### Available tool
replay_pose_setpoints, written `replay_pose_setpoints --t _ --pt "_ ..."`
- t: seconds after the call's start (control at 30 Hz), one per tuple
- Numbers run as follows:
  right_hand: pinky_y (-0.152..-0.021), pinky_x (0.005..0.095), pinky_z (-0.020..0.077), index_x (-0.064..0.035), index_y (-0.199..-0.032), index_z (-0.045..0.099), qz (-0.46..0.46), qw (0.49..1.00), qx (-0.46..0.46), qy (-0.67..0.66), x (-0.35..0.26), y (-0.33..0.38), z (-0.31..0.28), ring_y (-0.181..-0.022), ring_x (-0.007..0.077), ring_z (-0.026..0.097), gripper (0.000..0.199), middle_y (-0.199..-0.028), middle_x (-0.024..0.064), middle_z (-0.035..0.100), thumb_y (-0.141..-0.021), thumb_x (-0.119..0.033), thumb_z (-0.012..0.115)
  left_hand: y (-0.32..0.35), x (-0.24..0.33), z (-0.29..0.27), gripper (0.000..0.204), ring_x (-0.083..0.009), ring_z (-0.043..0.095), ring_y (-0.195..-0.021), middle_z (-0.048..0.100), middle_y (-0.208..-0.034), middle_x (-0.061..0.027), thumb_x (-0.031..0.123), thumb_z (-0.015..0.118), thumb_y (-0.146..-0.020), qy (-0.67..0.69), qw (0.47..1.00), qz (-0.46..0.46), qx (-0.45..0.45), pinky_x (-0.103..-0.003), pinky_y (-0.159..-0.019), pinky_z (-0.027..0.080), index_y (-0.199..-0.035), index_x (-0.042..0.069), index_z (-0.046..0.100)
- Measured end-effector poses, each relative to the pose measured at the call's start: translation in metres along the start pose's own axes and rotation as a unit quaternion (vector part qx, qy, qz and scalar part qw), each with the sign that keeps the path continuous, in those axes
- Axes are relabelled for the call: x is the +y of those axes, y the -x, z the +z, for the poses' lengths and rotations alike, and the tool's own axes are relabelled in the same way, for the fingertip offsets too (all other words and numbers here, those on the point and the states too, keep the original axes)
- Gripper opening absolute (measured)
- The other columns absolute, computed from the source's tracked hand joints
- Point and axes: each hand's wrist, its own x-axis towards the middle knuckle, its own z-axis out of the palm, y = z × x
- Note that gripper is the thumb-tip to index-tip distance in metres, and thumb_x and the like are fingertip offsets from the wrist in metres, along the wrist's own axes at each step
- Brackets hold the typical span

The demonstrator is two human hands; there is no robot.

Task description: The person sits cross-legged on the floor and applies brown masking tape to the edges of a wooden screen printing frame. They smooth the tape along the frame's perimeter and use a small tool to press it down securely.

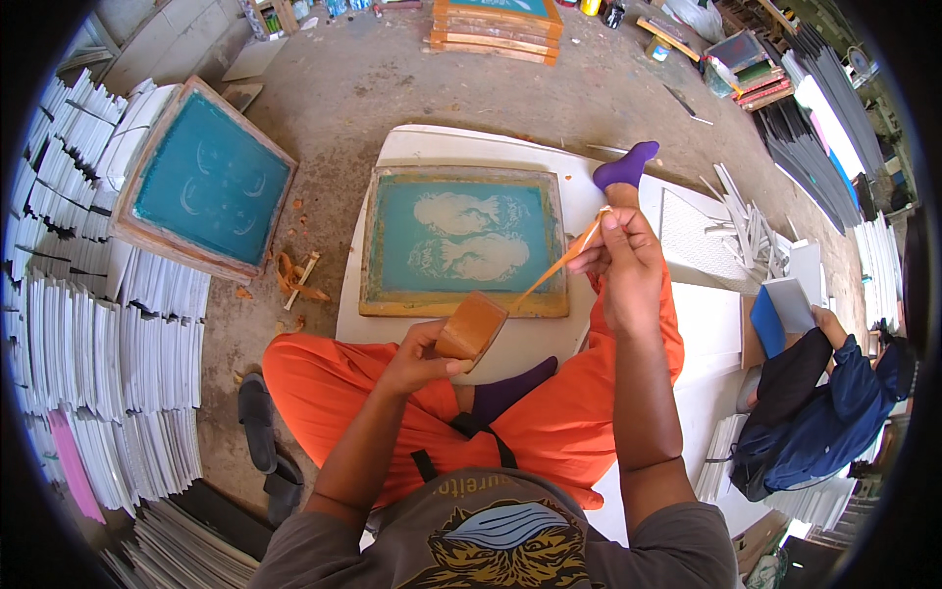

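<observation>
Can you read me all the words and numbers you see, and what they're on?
Grey T-shirt: yellow letters on the chest, which I won't copy out.
Small jar near the top right: any label is too small to read.
Brown tape roll: no writing I can make out.

Tape roll [471, 329] in left hand [417, 361]: glossy, smooth brown plastic. Strip [556, 265] stretched to right hand [630, 260]: thin, shiny plastic film. Just beyond grip, frame [461, 302] of worn, rough wood; teal screen [392, 236] inside it matt, flat. Under frame, smooth white board [422, 147]. Below hands, matt orange cloth trousers [324, 371]. Farther off, rough concrete floor [334, 98].
</observation>
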Motion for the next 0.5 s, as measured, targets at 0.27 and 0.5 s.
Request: replay_pose_setpoints --t 0.27,0.5 --pt "-0.061 0.0294 0.0587 -0.0054 -0.109 0.056 0.031 0.999 0.037 -0.010 0.009 -0.004 -0.014 -0.065 0.0192 0.071 0.018 -0.083 0.0127 0.072 -0.111 -0.023 0.051 0.008 -0.026 -0.026 0.026 -0.0232 0.068 -0.094 0.071 -0.105 -0.0128 0.023 0.077 -0.085 0.158 0.983 0.088 0.035 -0.036 -0.088 0.054 -0.091 -0.002 0.074" --pt "-0.062 0.0310 0.0577 -0.0066 -0.107 0.055 0.072 0.993 0.081 -0.038 0.018 -0.002 -0.025 -0.066 0.0196 0.070 0.016 -0.083 0.0110 0.069 -0.111 -0.022 0.051 -0.007 -0.005 0.000 0.027 -0.0285 0.063 -0.113 0.071 -0.112 -0.0103 0.032 0.068 -0.093 0.345 0.918 0.128 0.148 -0.048 -0.106 0.049 -0.088 0.006 0.072"
